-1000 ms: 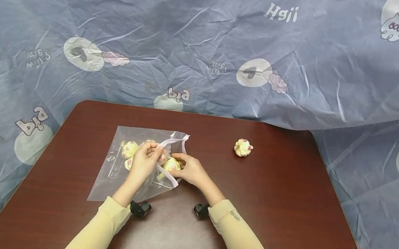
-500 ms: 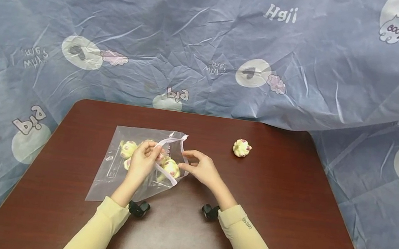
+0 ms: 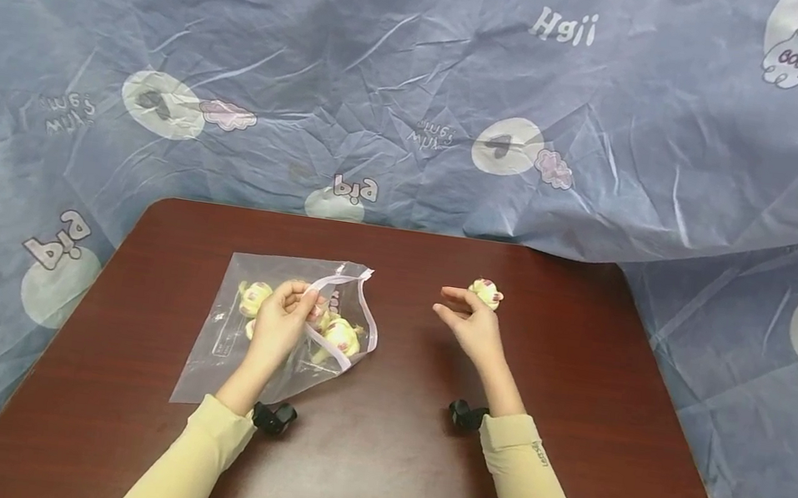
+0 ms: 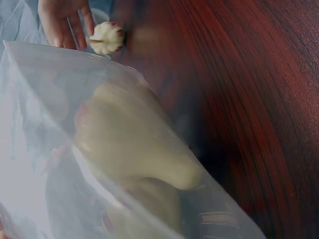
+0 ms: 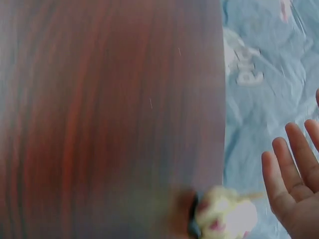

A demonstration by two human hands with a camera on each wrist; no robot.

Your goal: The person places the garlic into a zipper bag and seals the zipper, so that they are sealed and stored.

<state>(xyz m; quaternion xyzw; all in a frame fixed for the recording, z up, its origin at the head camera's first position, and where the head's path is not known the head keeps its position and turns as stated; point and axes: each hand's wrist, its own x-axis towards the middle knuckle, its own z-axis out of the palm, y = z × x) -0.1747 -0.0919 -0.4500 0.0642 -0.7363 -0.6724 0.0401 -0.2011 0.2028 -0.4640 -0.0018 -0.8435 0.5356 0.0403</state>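
My left hand [image 3: 281, 319] pinches the upper lip of a clear zip bag [image 3: 203, 358] lying on the table. Its white-edged mouth gapes to the right. Inside are several garlic bulbs; one garlic bulb [image 3: 342, 336] sits just within the mouth, and others show blurred through the plastic in the left wrist view. Over the right half of the table, my right hand [image 3: 475, 332] holds nothing, its fingers and thumb apart. Just beyond it is a loose garlic bulb [image 3: 487, 293], partly covered by that hand in the head view and beside the fingers in the right wrist view.
The brown wooden table [image 3: 577, 390] has a rounded far edge. Behind it hangs a creased blue printed cloth [image 3: 404, 98]. Each wrist wears a small black camera, the right camera [image 3: 465, 415] being near the sleeve cuff.
My right hand has left the bulb in the bag's mouth and moved right, close to the loose bulb. The left hand stays on the bag's lip.
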